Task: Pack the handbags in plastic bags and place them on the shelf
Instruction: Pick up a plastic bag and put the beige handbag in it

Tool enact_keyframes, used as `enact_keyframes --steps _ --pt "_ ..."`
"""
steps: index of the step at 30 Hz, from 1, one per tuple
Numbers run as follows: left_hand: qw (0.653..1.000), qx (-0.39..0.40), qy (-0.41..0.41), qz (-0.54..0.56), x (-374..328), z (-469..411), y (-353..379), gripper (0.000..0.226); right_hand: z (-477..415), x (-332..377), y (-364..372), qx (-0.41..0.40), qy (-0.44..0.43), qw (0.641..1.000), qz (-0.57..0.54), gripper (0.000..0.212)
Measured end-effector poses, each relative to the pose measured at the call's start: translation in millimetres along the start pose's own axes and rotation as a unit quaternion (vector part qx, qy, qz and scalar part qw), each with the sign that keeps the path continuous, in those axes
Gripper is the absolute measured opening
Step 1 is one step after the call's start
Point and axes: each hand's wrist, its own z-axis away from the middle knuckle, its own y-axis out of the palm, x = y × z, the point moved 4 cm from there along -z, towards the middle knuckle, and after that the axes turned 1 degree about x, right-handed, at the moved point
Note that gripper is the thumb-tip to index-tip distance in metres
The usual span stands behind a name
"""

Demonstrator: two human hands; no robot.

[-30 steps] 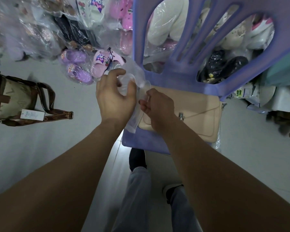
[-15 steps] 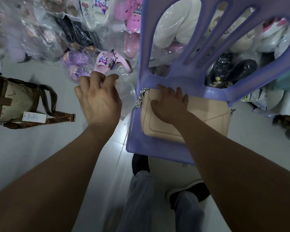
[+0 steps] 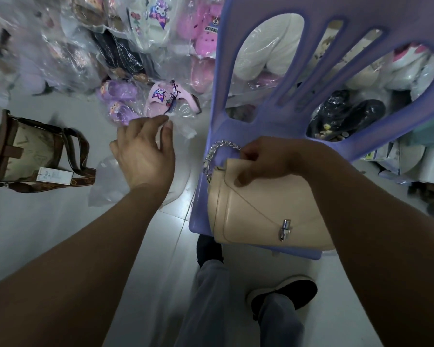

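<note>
Both hands are in view and well apart. Our right hand (image 3: pixel 268 159) is clamped on the upper left corner of the beige leather handbag with a silver twist clasp (image 3: pixel 261 211), thumb on the front flap, fingers behind. Our left hand (image 3: pixel 143 151) is spread, fingers loosely curled, over the clear plastic bag (image 3: pixel 103 181); we cannot tell whether it grips the film.

Items, largest first:

1. Purple plastic chair (image 3: pixel 273 126): the beige handbag rests on its seat, tilted up at the held corner.
2. Pile of plastic-wrapped slippers and clogs (image 3: pixel 140 58): behind and to the left of the chair, on the pale tiled floor (image 3: pixel 35 234).
3. Brown and tan canvas handbag with a white tag (image 3: pixel 28 151): on the floor at far left, unwrapped.
4. Clear plastic bag: crumpled on the floor beside the chair.
5. Silver chain strap (image 3: pixel 212 156): curves from the beige handbag's corner onto the seat.
</note>
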Motion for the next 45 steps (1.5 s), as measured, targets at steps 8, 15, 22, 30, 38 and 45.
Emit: enact_keyframes --steps 8,15,22,30,38,45 --pt "0.971 0.064 0.064 0.219 -59 18 1 0.025 21 -2 -17 -0.131 -0.026 0.977 -0.163 0.079" --pt "0.926 0.051 0.361 0.098 -114 19 -22 0.02 47 2 -32 -0.221 -0.172 0.916 -0.288 0.07" --pt "0.933 -0.068 0.352 0.027 -139 38 -38 0.03 77 -21 -39 -0.358 -0.148 0.847 -0.364 0.031" --pt "0.968 -0.122 -0.121 0.183 -101 52 -19 0.068 92 -47 -28 -0.391 -0.137 0.775 -0.477 0.03" --pt "0.869 -0.017 -0.207 0.449 -101 53 17 0.036 99 -63 -26 -0.423 -0.116 0.741 -0.509 0.038" --pt "0.88 0.025 -0.201 0.43 -106 69 29 0.02 99 -72 -30 -0.381 -0.087 0.64 -0.661 0.054"
